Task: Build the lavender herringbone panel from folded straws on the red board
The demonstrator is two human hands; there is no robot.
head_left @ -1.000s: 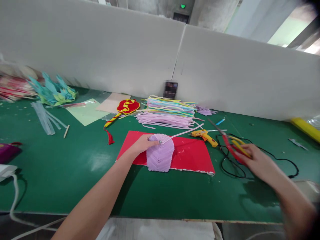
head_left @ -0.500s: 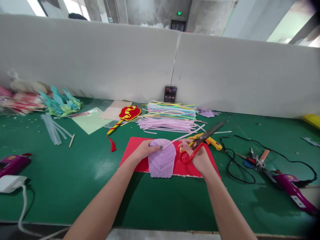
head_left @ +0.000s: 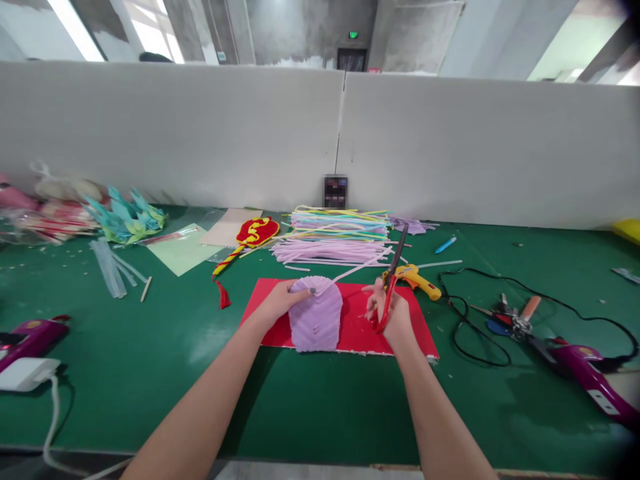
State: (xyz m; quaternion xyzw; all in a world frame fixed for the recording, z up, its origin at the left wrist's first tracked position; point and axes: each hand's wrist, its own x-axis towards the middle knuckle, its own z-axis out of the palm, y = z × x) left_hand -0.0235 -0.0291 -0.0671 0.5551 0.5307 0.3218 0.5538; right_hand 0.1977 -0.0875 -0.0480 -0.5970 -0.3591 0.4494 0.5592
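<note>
My left hand [head_left: 280, 299] pinches the upper left edge of a lilac ribbed panel [head_left: 315, 320] made of pipe cleaners set in V-shaped rows. A loose lilac pipe cleaner [head_left: 355, 268] runs from the panel's top toward the upper right, with my left thumb near its lower end. The panel lies on a red board [head_left: 363, 327]. My right hand [head_left: 393, 310], over the board's right part, has its fingers around red-handled scissors [head_left: 389, 293]. Their dark blades point up and away, close together, to the right of the pipe cleaner's free end.
Behind the board lie bundles of lilac and mixed pipe cleaners [head_left: 333, 252]. A yellow glue gun [head_left: 420, 281] sits right of the scissors, its black cord [head_left: 545, 293] looping past purple hair-clipper-like tools [head_left: 583, 373]. Left are a red-yellow fan-shaped ornament [head_left: 257, 231] and green paper [head_left: 177, 250].
The scissors have swung from pointing right to pointing nearly straight away, and their blades have moved left. A blue pen now shows behind them. My left hand keeps its pinch; the view has shifted slightly.
</note>
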